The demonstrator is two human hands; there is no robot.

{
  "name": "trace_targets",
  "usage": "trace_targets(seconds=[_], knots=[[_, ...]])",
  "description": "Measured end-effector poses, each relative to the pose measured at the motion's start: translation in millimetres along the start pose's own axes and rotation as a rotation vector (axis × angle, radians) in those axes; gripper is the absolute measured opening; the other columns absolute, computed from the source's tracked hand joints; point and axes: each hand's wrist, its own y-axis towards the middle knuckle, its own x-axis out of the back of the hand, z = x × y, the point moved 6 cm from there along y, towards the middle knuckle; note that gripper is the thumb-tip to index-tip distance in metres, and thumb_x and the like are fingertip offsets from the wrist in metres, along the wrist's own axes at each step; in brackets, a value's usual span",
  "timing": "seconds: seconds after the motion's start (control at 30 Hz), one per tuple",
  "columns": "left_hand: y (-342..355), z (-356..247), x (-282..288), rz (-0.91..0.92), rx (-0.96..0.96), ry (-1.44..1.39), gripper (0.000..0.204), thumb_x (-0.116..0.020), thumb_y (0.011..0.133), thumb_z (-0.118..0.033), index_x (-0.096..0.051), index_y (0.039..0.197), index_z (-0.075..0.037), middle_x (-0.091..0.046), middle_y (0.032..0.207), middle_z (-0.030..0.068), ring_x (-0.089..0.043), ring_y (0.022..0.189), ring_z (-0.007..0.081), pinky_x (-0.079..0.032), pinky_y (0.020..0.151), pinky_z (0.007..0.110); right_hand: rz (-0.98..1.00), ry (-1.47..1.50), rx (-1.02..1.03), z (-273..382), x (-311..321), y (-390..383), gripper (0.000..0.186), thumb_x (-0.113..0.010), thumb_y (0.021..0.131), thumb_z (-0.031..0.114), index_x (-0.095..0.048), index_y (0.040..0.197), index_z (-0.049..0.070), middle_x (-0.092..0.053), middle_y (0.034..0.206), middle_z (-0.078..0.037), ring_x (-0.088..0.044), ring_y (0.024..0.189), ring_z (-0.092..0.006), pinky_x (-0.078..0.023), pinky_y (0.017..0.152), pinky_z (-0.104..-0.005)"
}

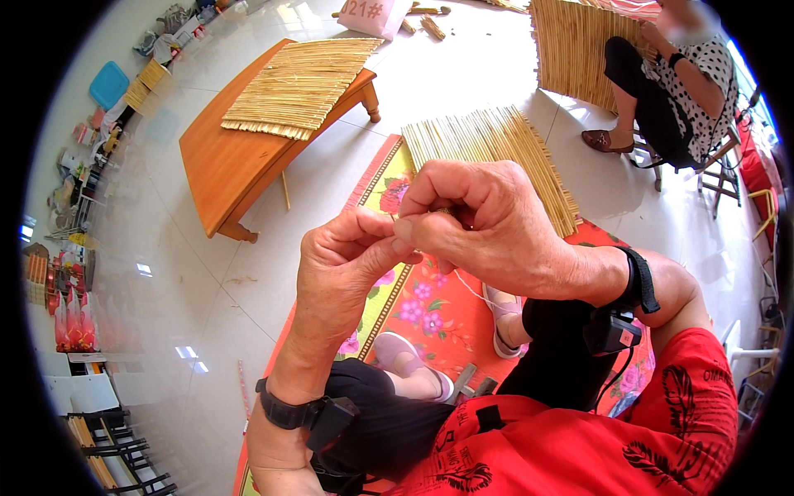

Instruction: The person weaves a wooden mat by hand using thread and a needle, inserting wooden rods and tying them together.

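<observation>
My two hands are raised close together over the floor mat, their fingertips meeting. My left hand (347, 256) is closed in a pinch of thumb and forefinger; what lies between them is too small to make out. Curled fingers and thumb of my right hand (488, 223) press together against the left fingertips. A thin pale string (471, 285) hangs from below the right hand toward my lap, its upper end hidden by the fingers. Just beyond my hands, a panel of straw-coloured stalks (488, 140) lies on the flowered red mat (430, 310).
On the left stands a low wooden table (211, 157) bearing another stalk panel (302, 83). At upper right a seated person (691, 91) holds a larger stalk panel (575, 54). A pale bag (372, 16) stands behind the table. Assorted goods line the left wall.
</observation>
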Motion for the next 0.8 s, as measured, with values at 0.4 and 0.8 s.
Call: trace_targets(seconds=[0.4, 0.8], knots=[[0.7, 0.3, 0.7, 0.002, 0.007, 0.006, 0.011, -0.068, 0.086, -0.002, -0.066, 0.097, 0.0, -0.069, 0.088, 0.0081, -0.067, 0.081, 0.0141, -0.055, 0.074, 0.025, 0.01, 0.005, -0.009, -1.3, -0.5, 1.4, 0.005, -0.06, 0.086, 0.004, -0.062, 0.085, -0.001, -0.064, 0.068, -0.001, -0.057, 0.058, -0.001, -0.044, 0.048, -0.0165], [0.1, 2.5, 2.3, -0.002, 0.008, 0.009, 0.011, -0.068, 0.086, -0.003, -0.066, 0.097, 0.0, -0.069, 0.089, 0.0086, -0.067, 0.081, 0.0149, -0.055, 0.074, 0.026, 0.029, 0.144, -0.081, -2.6, -1.5, -0.5, 0.007, -0.062, 0.089, 0.006, -0.061, 0.09, -0.001, -0.066, 0.072, -0.002, -0.059, 0.061, -0.0021, -0.046, 0.049, -0.0159]])
